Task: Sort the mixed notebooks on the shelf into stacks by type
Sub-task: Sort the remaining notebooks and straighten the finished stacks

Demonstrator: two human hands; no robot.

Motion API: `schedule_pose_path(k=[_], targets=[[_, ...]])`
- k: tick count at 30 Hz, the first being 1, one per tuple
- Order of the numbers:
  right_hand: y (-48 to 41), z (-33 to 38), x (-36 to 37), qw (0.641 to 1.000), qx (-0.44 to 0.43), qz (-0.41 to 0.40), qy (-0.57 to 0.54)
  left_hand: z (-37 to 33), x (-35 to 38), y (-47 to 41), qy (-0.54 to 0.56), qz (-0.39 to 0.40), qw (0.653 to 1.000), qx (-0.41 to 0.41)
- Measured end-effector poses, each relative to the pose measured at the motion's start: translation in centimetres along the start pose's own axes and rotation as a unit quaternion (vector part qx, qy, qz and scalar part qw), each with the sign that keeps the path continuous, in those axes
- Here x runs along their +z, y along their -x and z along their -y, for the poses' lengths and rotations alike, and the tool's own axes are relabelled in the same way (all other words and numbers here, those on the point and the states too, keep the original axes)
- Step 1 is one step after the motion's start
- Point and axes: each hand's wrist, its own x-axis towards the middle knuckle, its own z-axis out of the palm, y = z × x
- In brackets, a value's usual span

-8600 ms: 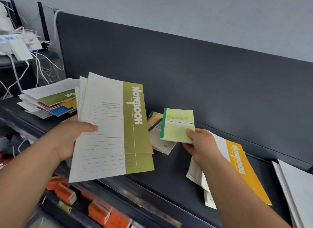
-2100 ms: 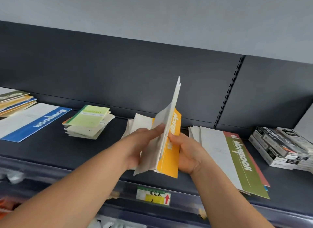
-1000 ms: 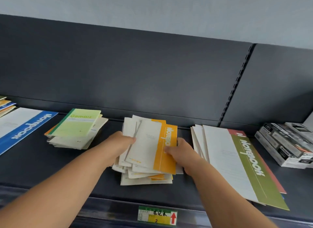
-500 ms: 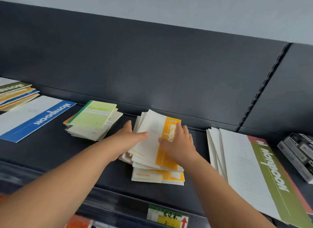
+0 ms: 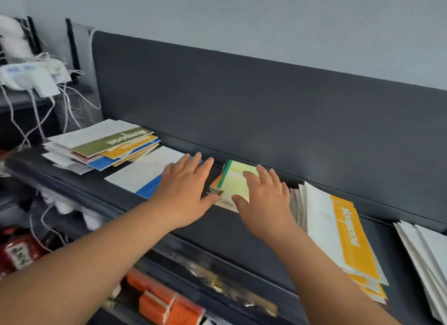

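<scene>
A small stack of light-green notebooks lies on the dark shelf between my hands. My left hand hovers flat at its left side, thumb at the stack's front corner, over a large blue-and-white notebook. My right hand lies with straight fingers on the stack's right part. To the right lies the orange-striped notebook stack. A mixed pile with an olive notebook on top sits at the far left.
Large white notebooks lie at the right edge. Behind stands the shelf's dark back panel. White cables and tags hang at the far left. Orange packs and red packets fill the lower shelf.
Both hands have left the orange-striped stack and moved left to the small green notebooks. The view has swung left, so the mixed pile and cables show again.
</scene>
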Motion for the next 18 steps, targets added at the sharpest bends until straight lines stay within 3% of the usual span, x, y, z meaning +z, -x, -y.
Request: schedule_pose_path(k=[6,11,18], targets=[[-2.4,11.1,2.9,0.998,-0.042,0.014,-0.050,14.1,-3.2,3.2,-0.038,-0.017,0.997,-0.070],[-4.4,17.7,5.4,0.991,-0.033,0.054,-0.114,21.9,-4.9,4.6,-0.031,-0.009,0.995,-0.096],[-9.3,20.4,8.0,0.984,0.081,0.092,-0.126,27.9,-4.4,2.4,-0.014,0.002,0.992,-0.123]])
